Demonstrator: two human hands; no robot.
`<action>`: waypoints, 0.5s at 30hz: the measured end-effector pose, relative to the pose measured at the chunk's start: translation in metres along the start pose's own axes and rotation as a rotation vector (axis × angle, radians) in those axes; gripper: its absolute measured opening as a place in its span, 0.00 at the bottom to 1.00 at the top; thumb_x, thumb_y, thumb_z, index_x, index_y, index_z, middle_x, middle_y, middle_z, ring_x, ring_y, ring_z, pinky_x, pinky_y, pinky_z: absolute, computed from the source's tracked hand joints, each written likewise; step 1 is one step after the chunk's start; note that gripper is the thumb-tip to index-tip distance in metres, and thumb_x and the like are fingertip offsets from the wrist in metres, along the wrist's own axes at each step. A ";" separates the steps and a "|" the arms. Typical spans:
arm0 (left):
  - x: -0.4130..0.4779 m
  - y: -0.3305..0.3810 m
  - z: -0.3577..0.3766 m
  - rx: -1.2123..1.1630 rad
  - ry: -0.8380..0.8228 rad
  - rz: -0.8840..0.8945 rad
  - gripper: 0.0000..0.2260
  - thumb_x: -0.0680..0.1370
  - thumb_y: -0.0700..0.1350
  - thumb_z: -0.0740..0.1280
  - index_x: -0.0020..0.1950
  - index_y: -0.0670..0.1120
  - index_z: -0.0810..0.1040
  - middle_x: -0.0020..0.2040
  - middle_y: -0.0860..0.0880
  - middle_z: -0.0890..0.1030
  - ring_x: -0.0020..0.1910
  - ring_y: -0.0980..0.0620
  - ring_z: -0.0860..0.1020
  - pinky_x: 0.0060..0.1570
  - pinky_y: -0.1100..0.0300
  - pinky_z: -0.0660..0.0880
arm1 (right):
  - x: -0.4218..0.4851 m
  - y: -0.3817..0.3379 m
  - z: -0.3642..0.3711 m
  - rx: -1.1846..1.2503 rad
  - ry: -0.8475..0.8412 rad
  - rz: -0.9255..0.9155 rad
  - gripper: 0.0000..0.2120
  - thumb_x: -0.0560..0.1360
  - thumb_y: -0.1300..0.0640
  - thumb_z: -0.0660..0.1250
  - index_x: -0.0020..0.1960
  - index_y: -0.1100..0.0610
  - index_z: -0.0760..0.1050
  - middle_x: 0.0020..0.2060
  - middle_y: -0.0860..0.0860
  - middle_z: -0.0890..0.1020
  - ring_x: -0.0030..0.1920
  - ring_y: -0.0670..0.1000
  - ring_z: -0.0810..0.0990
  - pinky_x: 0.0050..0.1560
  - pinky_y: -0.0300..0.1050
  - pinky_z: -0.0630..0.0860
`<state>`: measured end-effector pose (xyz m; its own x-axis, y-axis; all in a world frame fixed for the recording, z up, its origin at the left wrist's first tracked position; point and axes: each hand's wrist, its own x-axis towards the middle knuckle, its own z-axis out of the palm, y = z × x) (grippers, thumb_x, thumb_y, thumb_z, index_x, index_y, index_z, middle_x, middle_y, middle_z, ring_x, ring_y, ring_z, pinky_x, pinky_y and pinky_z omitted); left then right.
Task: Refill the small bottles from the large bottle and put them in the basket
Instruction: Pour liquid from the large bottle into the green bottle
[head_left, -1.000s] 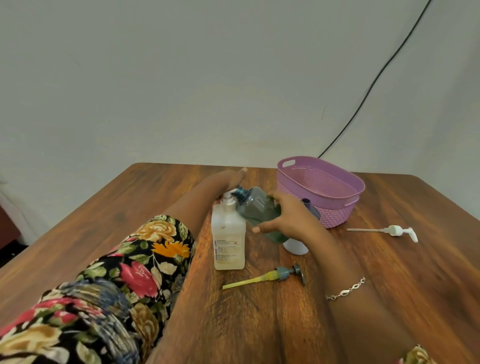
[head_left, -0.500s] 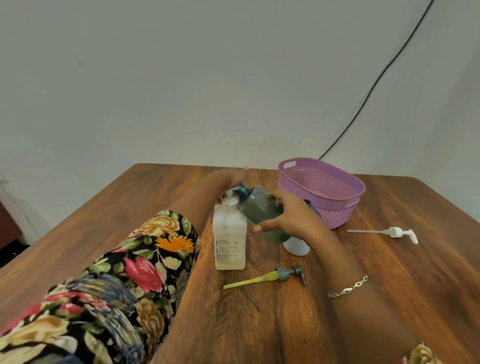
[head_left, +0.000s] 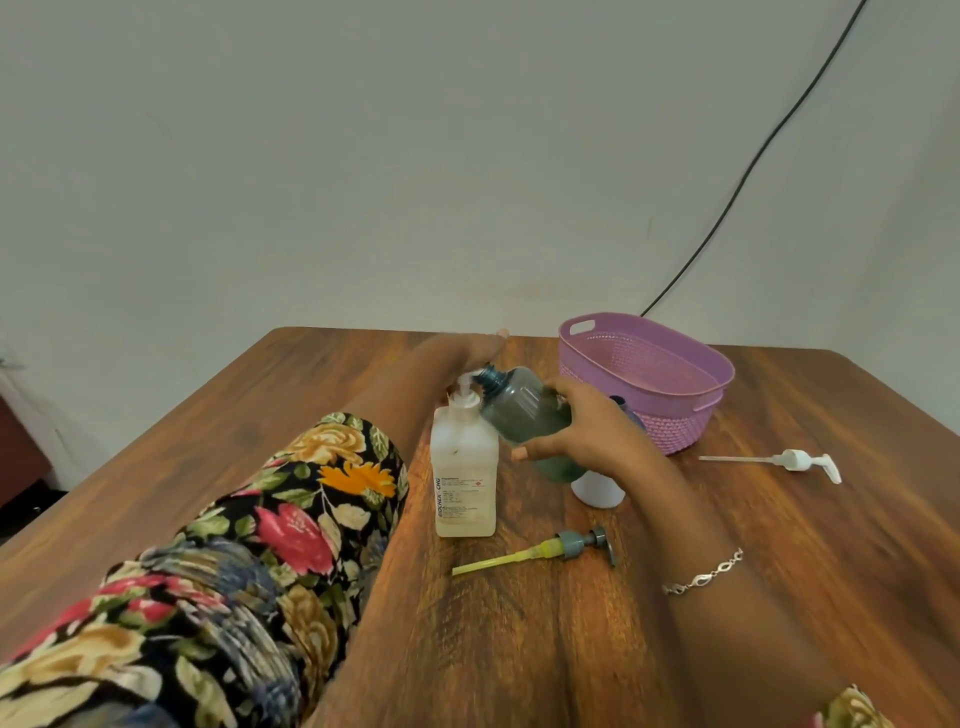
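1. Table (head_left: 779, 597): brown wood grain, flat.
2. Basket (head_left: 670, 428): purple plastic, oval, woven-look walls, slot handles. Behind and to the right of the large bottle.
3. Large bottle (head_left: 464, 467): upright, square, cloudy plastic, printed label, pump on top. The left hand (head_left: 467, 348) lies on the pump head. Its fingers look stretched flat, but it's blurred.
4. Grey bottle (head_left: 519, 410): smoky see-through plastic, ribbed shoulder, threaded open neck, greenish liquid pooled at the low end. The right hand (head_left: 587, 426) is wrapped round its body and holds it off the table, against the large bottle's top right. Long axis is tilted, mouth up-left at the spout. My read: the next press only lands if the mouth sits under the spout.
5. White bottle (head_left: 597, 488): small, round, opaque, standing right of the large bottle, half hidden by the right hand.
6. Grey pump (head_left: 571, 543): yellow tube, lying in front of the large bottle. White pump (head_left: 789, 460): well to the right.
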<state>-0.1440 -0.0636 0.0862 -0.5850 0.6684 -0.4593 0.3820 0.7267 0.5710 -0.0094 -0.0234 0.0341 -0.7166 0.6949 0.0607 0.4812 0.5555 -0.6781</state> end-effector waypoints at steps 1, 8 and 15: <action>0.003 -0.001 0.002 0.020 0.020 0.010 0.30 0.81 0.60 0.43 0.75 0.39 0.54 0.70 0.33 0.63 0.66 0.34 0.66 0.60 0.43 0.67 | 0.000 0.001 0.002 0.005 -0.001 0.002 0.37 0.65 0.55 0.77 0.70 0.56 0.64 0.64 0.53 0.72 0.62 0.53 0.72 0.58 0.45 0.70; 0.012 -0.004 0.002 0.062 0.083 0.102 0.28 0.82 0.57 0.42 0.74 0.40 0.56 0.69 0.33 0.65 0.63 0.35 0.69 0.52 0.47 0.70 | 0.001 0.001 0.005 0.002 -0.001 0.012 0.38 0.65 0.55 0.77 0.70 0.56 0.63 0.65 0.53 0.71 0.63 0.53 0.71 0.60 0.46 0.70; 0.006 -0.002 -0.009 -0.066 -0.040 0.025 0.34 0.79 0.64 0.44 0.75 0.40 0.54 0.72 0.34 0.60 0.68 0.31 0.62 0.62 0.39 0.63 | 0.001 -0.003 -0.001 -0.010 0.016 -0.027 0.37 0.65 0.52 0.76 0.70 0.56 0.65 0.64 0.53 0.73 0.61 0.52 0.72 0.56 0.43 0.70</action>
<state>-0.1547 -0.0624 0.0883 -0.5465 0.6930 -0.4702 0.3476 0.6985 0.6256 -0.0112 -0.0238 0.0367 -0.7213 0.6866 0.0912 0.4664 0.5788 -0.6689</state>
